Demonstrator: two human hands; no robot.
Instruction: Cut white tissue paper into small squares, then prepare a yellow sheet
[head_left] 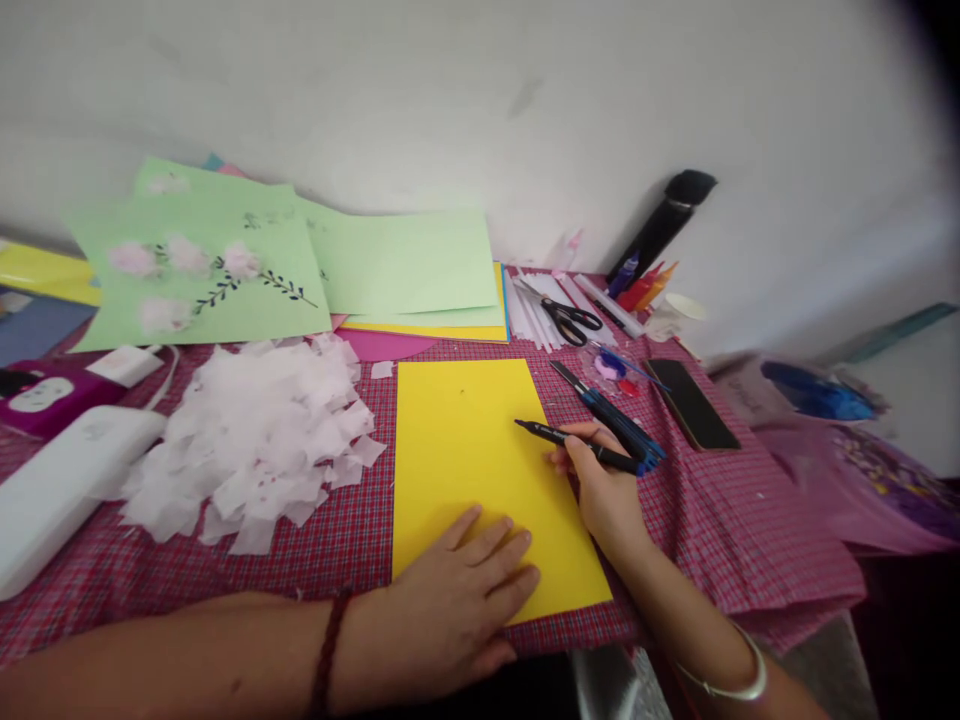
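A yellow sheet of paper [465, 450] lies on the red checked tablecloth [315, 560] in front of me. My left hand [457, 600] rests flat on the sheet's near edge, fingers stretched out. My right hand [604, 490] sits at the sheet's right edge, closed round a black marker [574, 442] whose tip points left over the paper.
A heap of white tissue squares [255, 440] lies left of the sheet. Green sheets with tissue flowers [202, 270] lie behind. Scissors [570, 318], blue pens [615, 415], a black phone [690, 402], a black bottle [664, 225] and a white case [60, 485] surround it.
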